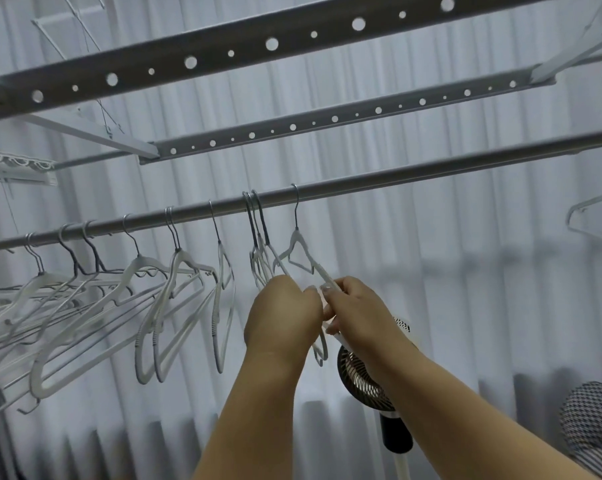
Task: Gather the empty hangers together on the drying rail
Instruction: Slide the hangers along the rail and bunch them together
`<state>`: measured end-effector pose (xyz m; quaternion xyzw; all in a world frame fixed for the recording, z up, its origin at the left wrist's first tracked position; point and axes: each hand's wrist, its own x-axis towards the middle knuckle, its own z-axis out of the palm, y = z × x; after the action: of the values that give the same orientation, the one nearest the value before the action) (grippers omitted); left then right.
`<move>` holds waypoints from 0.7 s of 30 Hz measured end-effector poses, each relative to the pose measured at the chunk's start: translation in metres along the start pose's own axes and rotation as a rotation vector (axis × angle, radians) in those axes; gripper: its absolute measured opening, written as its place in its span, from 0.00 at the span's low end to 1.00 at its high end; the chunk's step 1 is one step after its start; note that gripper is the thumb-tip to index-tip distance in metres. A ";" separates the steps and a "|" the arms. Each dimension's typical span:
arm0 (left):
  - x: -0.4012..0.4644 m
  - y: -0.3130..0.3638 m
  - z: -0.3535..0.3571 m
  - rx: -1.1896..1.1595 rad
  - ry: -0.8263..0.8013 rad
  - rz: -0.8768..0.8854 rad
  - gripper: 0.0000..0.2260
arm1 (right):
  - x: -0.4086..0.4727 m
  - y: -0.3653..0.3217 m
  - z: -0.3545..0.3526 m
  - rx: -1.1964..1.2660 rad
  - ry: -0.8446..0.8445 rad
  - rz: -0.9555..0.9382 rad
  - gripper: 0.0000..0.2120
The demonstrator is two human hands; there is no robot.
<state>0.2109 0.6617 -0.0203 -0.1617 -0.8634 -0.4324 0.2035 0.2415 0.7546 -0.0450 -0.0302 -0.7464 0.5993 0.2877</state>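
Gripping a small bunch of three pale hangers (259,261) by their lower parts, my left hand (282,311) is curled into a fist just below the drying rail (396,183). Their hooks sit close together on the round grey rail, near its middle. My right hand (356,308) is touching the left one, its fingers pinched around the ribbed shoulder of a single hanger (297,251) whose hook rides the rail just to the right of the bunch. That hanger hangs tilted, its shoulder drawn down toward my knuckles.

Further left along the same rail, one hanger (223,299) hangs alone and almost edge-on, then a pair (174,306) with hooks side by side, and beyond those a loose crowd of hangers (50,323) leaning at slanted angles, overlapping one another. None of them carries any clothing.

Above the rail run two flat perforated bars (327,119) with rows of round holes. Far to the right another hanger (594,220) shows at the frame edge; what it hangs from I cannot tell. Below my right wrist stands a fan (358,375) with a dark grille on a pole, partly hidden by my forearm. White pleated curtains (448,289) fill the background.
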 end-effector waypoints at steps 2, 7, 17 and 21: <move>0.002 0.002 0.003 -0.023 -0.015 -0.008 0.12 | 0.001 0.001 -0.004 -0.002 0.007 -0.002 0.10; -0.002 0.010 0.003 -0.062 0.000 -0.031 0.06 | 0.003 0.002 -0.013 0.003 0.026 0.006 0.10; -0.013 0.033 0.015 0.006 0.143 0.050 0.13 | 0.003 0.004 -0.045 -0.254 0.228 -0.108 0.13; -0.015 0.040 0.028 -0.037 0.138 0.097 0.14 | 0.001 0.007 -0.066 -0.293 0.325 -0.131 0.15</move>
<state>0.2363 0.7059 -0.0154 -0.1767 -0.8302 -0.4482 0.2804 0.2695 0.8150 -0.0429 -0.1193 -0.7697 0.4519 0.4349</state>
